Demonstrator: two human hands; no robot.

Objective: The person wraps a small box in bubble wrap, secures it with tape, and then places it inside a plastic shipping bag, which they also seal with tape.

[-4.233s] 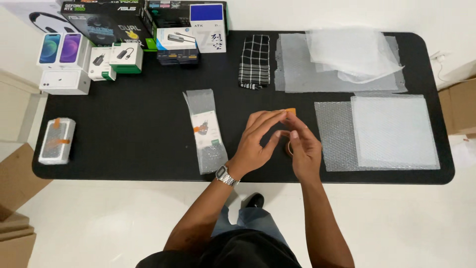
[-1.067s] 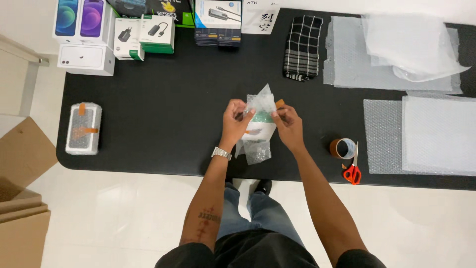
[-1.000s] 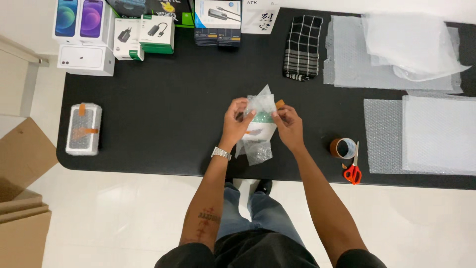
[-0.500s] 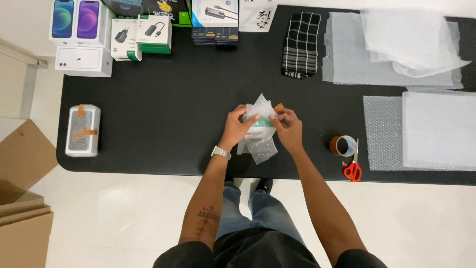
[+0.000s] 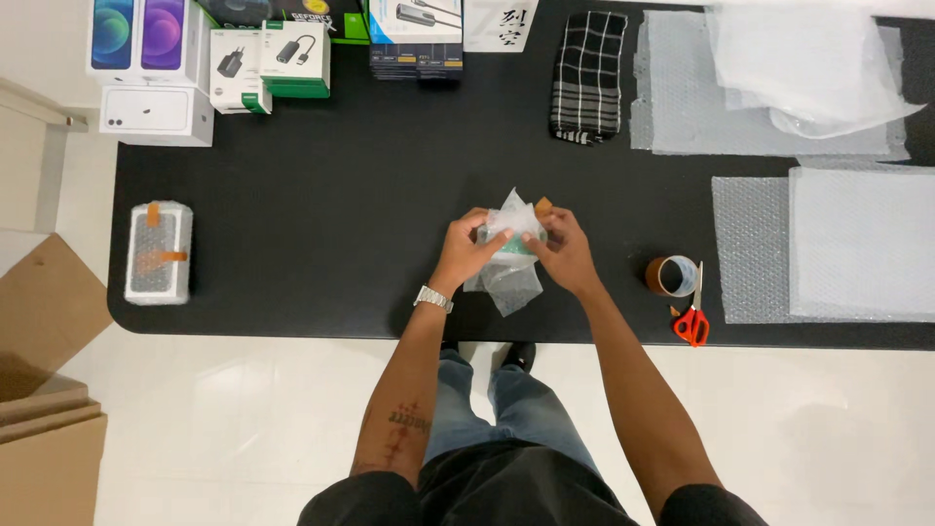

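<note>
One small bubble-wrapped bundle (image 5: 508, 255) is held just above the black table (image 5: 331, 224), near its front edge, between two hands. The fingers of the left hand (image 5: 471, 251) are closed on its left side and those of the right hand (image 5: 563, 255) on its right side; a strip of orange tape (image 5: 542, 206) sticks up at the right fingertips.

On the table, one roll of tape (image 5: 671, 276) and one pair of red-handled scissors (image 5: 692, 317) lie touching each other, right of the hands. One finished bubble-wrapped parcel (image 5: 159, 252) with orange tape lies at the far left. One checked cloth (image 5: 588, 77) lies at the back, beside stacked sheets of bubble wrap (image 5: 847, 244). At the back left several product boxes (image 5: 156, 113) are gathered; their exact count cannot be told.

Compared with half a second ago, the bundle is pressed more tightly together, and less of the loose wrap hangs below the hands. What lies inside the wrap is mostly hidden; something greenish shows through.
</note>
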